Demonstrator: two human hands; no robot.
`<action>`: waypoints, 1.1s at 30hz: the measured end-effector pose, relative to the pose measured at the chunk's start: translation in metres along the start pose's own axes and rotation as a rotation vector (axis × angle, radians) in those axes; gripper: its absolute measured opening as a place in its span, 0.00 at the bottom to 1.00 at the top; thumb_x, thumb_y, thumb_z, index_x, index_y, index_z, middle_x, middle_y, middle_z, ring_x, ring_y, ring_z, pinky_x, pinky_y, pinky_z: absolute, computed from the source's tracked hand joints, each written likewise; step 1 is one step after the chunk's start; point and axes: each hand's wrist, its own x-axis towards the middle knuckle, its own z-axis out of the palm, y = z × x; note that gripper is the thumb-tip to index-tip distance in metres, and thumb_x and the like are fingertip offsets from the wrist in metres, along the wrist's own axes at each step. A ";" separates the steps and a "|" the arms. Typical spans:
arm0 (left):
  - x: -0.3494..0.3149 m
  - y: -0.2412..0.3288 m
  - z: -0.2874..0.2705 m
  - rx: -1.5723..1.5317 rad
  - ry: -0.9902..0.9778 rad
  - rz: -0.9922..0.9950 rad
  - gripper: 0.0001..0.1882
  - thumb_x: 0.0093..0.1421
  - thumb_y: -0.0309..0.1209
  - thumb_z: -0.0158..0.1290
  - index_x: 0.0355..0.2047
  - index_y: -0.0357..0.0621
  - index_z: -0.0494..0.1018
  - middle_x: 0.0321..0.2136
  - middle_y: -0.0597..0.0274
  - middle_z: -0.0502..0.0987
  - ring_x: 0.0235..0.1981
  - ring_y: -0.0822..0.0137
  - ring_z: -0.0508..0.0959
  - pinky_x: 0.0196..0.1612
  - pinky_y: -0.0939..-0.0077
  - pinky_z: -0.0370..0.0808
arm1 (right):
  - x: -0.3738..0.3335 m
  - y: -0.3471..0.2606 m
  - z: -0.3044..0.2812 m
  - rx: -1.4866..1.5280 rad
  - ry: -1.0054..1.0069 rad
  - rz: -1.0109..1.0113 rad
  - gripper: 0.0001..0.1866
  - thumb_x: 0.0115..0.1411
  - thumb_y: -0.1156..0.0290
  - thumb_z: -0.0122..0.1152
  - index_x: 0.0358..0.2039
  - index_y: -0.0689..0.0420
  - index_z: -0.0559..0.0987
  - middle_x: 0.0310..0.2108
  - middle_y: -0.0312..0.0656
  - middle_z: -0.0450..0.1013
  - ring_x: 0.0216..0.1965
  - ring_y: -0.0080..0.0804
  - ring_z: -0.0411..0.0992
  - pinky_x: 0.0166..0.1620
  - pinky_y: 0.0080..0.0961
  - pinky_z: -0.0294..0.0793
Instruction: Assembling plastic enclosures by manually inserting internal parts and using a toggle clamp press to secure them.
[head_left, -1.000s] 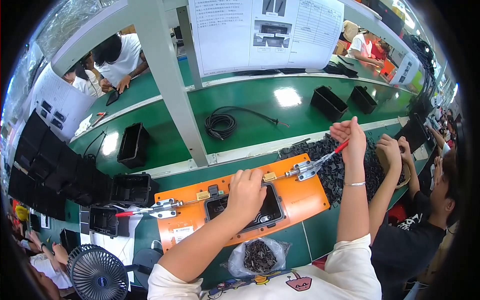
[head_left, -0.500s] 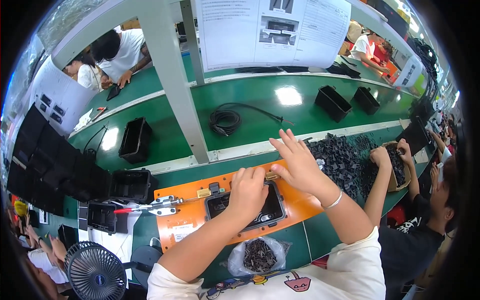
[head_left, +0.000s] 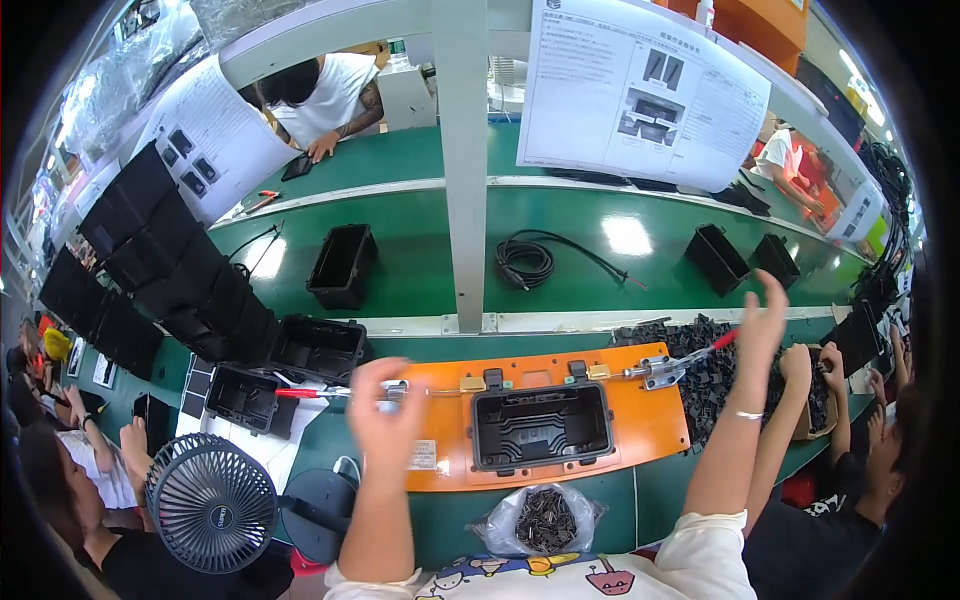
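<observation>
Orange fixture plate (head_left: 650,420) sits near centre on the green bench, with a black plastic housing (head_left: 541,425) seated open-side up in its middle nest. Change from 0.5 s ago: the left hand was pressing down on the housing, now it is lifted off and to the left. Left hand (head_left: 385,415) is blurred, fingers loosely curled, over the left toggle clamp (head_left: 335,392) with the red handle; cannot tell if it actually grips the handle or only hovers at it. Right hand (head_left: 762,325) has swung back out from the plate to the right toggle clamp (head_left: 672,368), fingers spread wide, thumb side at the red handle tip, holding nothing firmly that I can see. My read: the housing is placed and both hands have gone to the 2 clamp levers, so it looks like the clamping step, not loading.

Just behind the right clamp lies a pile of small black parts (head_left: 700,350). Near edge, under the plate: a clear bag of small black pieces (head_left: 545,520). Left near: a round desk fan (head_left: 212,503) and more empty black housings (head_left: 318,345). Far, on the green conveyor: another black housing (head_left: 343,265), a coiled black cable (head_left: 528,262), 2 more black boxes at right. A co-worker's hand (head_left: 800,368) reaches into the parts pile at right.
</observation>
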 end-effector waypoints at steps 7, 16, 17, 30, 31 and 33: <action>-0.012 -0.055 -0.061 -0.401 0.587 -0.481 0.27 0.58 0.27 0.55 0.56 0.41 0.58 0.52 0.54 0.61 0.52 0.66 0.64 0.56 0.72 0.62 | -0.027 -0.111 0.020 0.463 -0.373 0.169 0.12 0.54 0.73 0.65 0.39 0.59 0.79 0.36 0.39 0.75 0.36 0.24 0.72 0.39 0.23 0.72; 0.003 -0.058 -0.048 -0.645 0.680 -0.530 0.34 0.57 0.28 0.55 0.60 0.43 0.50 0.54 0.45 0.58 0.54 0.63 0.64 0.61 0.66 0.57 | -0.095 -0.230 0.120 0.403 -1.290 -0.408 0.14 0.43 0.72 0.73 0.28 0.64 0.79 0.27 0.46 0.76 0.27 0.38 0.75 0.33 0.29 0.74; 0.001 -0.057 -0.049 -0.654 0.694 -0.525 0.34 0.57 0.27 0.55 0.60 0.42 0.50 0.54 0.46 0.59 0.53 0.63 0.65 0.60 0.66 0.58 | -0.092 -0.234 0.121 0.404 -1.292 -0.412 0.14 0.43 0.72 0.73 0.28 0.64 0.79 0.27 0.46 0.76 0.27 0.38 0.75 0.33 0.29 0.74; 0.032 -0.018 -0.046 -0.573 0.713 -0.216 0.25 0.61 0.26 0.53 0.56 0.40 0.57 0.40 0.56 0.72 0.42 0.68 0.73 0.48 0.75 0.69 | -0.079 -0.242 0.128 0.302 -1.518 -0.451 0.12 0.42 0.71 0.74 0.22 0.62 0.78 0.19 0.44 0.73 0.23 0.35 0.72 0.29 0.30 0.70; 0.036 -0.018 -0.048 -0.576 0.709 -0.218 0.25 0.61 0.26 0.53 0.56 0.40 0.57 0.40 0.56 0.72 0.42 0.68 0.73 0.48 0.75 0.69 | -0.080 -0.241 0.130 0.330 -1.519 -0.417 0.12 0.42 0.71 0.74 0.22 0.62 0.77 0.19 0.44 0.73 0.23 0.35 0.72 0.28 0.30 0.70; 0.045 -0.024 -0.053 -0.499 0.580 -0.230 0.17 0.62 0.30 0.53 0.50 0.40 0.64 0.31 0.61 0.73 0.34 0.72 0.74 0.40 0.80 0.72 | -0.084 -0.237 0.132 0.350 -1.503 -0.394 0.12 0.42 0.71 0.74 0.21 0.62 0.77 0.18 0.44 0.73 0.22 0.34 0.71 0.28 0.29 0.69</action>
